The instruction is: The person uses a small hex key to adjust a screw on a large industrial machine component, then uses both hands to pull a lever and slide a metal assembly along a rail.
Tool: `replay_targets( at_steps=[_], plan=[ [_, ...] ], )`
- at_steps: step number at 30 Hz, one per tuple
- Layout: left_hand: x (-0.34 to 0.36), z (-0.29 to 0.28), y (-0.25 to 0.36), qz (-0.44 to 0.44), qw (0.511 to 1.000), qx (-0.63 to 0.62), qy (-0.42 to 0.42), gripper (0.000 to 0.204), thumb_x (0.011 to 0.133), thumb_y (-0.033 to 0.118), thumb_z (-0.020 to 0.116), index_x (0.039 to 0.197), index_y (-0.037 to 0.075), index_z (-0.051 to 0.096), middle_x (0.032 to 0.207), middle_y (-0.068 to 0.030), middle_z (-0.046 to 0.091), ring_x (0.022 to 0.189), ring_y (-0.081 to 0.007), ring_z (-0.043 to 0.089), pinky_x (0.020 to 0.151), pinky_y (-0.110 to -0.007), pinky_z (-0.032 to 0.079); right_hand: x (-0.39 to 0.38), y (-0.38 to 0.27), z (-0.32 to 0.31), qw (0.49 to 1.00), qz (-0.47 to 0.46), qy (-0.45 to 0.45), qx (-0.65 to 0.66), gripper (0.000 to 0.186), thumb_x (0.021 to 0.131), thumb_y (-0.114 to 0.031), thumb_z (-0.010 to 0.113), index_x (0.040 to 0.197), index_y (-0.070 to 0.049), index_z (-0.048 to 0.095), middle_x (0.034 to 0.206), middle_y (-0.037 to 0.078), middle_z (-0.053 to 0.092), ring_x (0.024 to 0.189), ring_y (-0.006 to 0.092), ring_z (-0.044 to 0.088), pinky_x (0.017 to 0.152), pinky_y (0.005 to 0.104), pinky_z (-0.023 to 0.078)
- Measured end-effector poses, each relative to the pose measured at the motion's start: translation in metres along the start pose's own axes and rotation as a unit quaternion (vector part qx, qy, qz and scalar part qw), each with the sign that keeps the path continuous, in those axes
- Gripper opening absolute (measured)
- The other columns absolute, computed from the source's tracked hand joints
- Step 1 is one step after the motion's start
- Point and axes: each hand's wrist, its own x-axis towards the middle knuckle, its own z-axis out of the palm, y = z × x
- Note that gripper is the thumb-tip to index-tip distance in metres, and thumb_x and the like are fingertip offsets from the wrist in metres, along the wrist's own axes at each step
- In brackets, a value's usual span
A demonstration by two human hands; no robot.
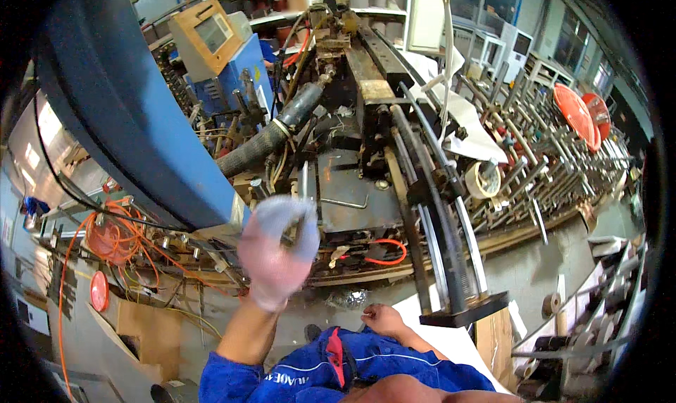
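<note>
L-shaped rod [345, 204] on grey plate [345, 218], likely parked within reach; my left hand [273, 256] curled, right hand [384, 320] loosely folded; contents unclear.

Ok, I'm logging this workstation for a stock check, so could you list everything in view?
Machine column: 1, blue, upper left
Control panel: 1, tan, top left
Thick hose: 1, dark grey, upper centre
Metal plate: 1, grey, centre
Bent rod: 1, silvery, on the plate
Tube loop: 1, orange, bench's front edge
End block: 1, black, right of centre
Ring: 1, cream, right
Metal rods: many, greyish, right
Discs: several, red-orange, right and left
Cardboard: count unclear, brown, lower left
Smaller parts: too cluttered to count
Jacket: 1, blue, bottom
Left hand: 1, whitish glove, blurred, centre-left
Right hand: 1, bare, lower centre
</note>
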Motion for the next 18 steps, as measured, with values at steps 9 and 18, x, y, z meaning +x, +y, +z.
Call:
replay_targets(
  at_steps=[9,18],
  plan=[
    [0.152,0.105,-0.063,-0.004,0.996,0.091,0.019,0.02,0.091,0.021,0.077,0.106,0.007,0.078,0.098,-0.0152,0.077,0.086,-0.0268,0.074,0.081,-0.034,0.055,0.0,0.125,-0.014,0.999,-0.011,-0.028,-0.035,0.037,0.089,-0.036,0.07,0.11,-0.006,0.075,0.099,0.02,0.076,0.093,0.036,0.074,0.082,0.0448,0.059],
    [0.174,0.131,-0.081,-0.038,0.983,0.139,-0.116,0.018,0.092,0.025,0.073,0.103,0.012,0.078,0.098,-0.0148,0.076,0.085,-0.0295,0.073,0.079,-0.036,0.056,0.005,0.146,-0.022,0.995,0.042,-0.04,-0.081,0.032,0.092,-0.032,0.067,0.106,-0.004,0.074,0.102,0.023,0.075,0.095,0.0374,0.074,0.082,0.0466,0.059]
  ],
)
